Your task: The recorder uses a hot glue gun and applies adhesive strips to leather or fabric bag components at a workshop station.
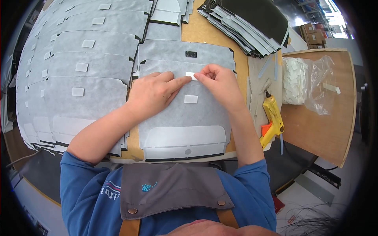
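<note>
In the head view, we saw a white tab (189, 74) on the grey sheet (173, 114), above its middle, pinched by the right hand (220, 84) and touched by the left hand (152, 91), probably for steadiness; whether the left gripped, we couldn't tell. The tan counter (241, 65) underlay the sheet; a glue gun (272, 112) lay right of it, cardboard boxes (315, 37) farther right.

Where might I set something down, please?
The wooden board is bare below the plastic bag, right of the yellow glue gun; a tan table strip shows left of the dark stack. Overlapping grey sheets crowd the left.
</note>
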`<state>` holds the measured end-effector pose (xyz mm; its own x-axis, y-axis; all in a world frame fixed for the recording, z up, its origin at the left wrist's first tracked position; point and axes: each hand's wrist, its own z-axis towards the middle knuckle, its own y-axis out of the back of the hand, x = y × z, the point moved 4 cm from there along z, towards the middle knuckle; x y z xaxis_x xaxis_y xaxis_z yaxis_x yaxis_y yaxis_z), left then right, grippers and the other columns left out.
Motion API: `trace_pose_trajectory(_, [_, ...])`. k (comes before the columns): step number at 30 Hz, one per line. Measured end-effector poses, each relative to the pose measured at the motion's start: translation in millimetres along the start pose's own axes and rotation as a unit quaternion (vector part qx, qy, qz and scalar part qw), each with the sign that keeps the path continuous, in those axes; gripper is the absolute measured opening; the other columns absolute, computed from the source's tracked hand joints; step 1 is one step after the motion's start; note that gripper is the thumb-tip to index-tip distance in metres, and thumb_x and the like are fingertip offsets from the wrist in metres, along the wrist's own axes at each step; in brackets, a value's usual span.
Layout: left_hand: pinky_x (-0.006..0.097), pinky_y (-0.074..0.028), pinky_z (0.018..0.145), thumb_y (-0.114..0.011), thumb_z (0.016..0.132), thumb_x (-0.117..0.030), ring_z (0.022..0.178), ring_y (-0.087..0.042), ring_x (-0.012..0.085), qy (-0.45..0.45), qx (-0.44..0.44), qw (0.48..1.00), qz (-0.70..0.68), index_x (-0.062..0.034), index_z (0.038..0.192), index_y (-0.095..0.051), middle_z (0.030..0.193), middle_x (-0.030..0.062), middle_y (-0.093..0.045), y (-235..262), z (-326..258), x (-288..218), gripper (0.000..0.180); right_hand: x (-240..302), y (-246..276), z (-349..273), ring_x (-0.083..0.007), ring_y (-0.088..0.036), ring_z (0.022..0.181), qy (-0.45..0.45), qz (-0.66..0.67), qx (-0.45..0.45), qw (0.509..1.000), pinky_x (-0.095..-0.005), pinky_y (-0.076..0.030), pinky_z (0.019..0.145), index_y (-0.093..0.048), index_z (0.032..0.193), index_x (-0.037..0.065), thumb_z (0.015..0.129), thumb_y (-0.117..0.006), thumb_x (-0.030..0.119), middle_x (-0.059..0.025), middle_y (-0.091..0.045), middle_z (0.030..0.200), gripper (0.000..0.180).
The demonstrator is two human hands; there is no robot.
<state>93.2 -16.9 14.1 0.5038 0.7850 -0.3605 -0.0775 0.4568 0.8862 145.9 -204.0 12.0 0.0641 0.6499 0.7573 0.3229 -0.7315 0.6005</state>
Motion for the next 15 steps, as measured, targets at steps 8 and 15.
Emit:
trace_pose_trajectory(8, [0.035,-0.051,0.049,-0.066,0.090,-0.024,0.065,-0.064,0.0180,0.020,-0.013,1.000,-0.017,-0.0276,0.122,-0.063,0.075,-0.0002,-0.057,-1.8,-1.6,0.4,0.032,4.3,4.0,-33.7,-0.0167,-0.054,0.066,0.118,-0.076,-0.144,0.980,-0.0320,-0.046,0.060,-0.065,0.111,0.008,0.090,-0.070,0.025,-0.0035,-0.055,0.079,0.027])
trace_pose_trajectory(15, [0.035,-0.051,0.050,-0.066,0.089,-0.022,0.064,-0.063,0.0178,0.011,0.004,1.000,-0.004,-0.0276,0.118,-0.066,0.074,-0.0005,-0.056,-2.2,-3.7,-1.0,0.030,2.4,-9.9,-62.8,-0.0206,-0.055,0.073,0.222,-0.273,-0.124,0.928,-0.0344,-0.047,0.063,-0.067,0.125,0.026,0.087,-0.070,0.028,-0.0025,-0.051,0.085,0.038])
